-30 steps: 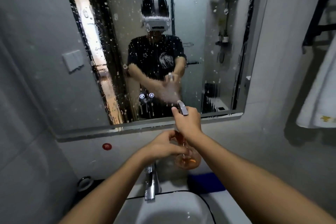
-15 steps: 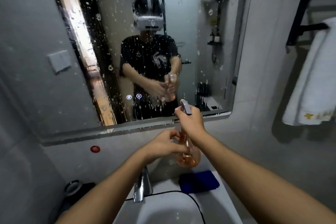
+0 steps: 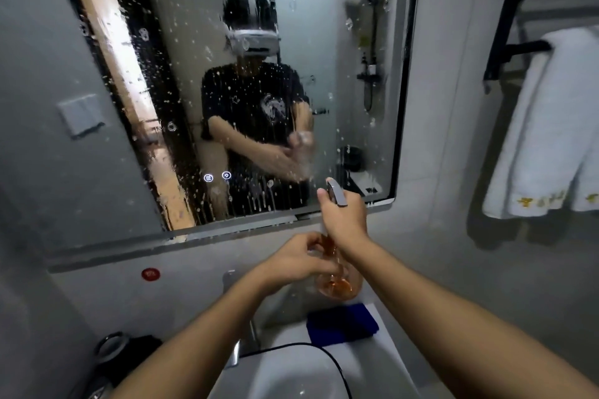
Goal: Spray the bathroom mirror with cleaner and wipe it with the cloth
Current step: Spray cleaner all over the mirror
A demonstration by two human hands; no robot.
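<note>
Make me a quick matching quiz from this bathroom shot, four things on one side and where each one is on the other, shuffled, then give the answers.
Things:
1. spray bottle
2. blue cloth
3. white towel
4. droplets

Places:
A. hanging from the black wall rack on the right
B. scattered over the mirror
C. held in both hands, the left hand and the right hand
D. lying on the counter behind the sink

Pairs: 1-C, 2-D, 3-A, 4-B

One mirror [image 3: 324, 42], one spray bottle [image 3: 338, 282], one blue cloth [image 3: 342, 322], one faucet [image 3: 241, 347], one basin [image 3: 291, 376], one white towel [image 3: 547, 126], two hands: left hand [image 3: 296, 264], right hand [image 3: 343, 220].
</note>
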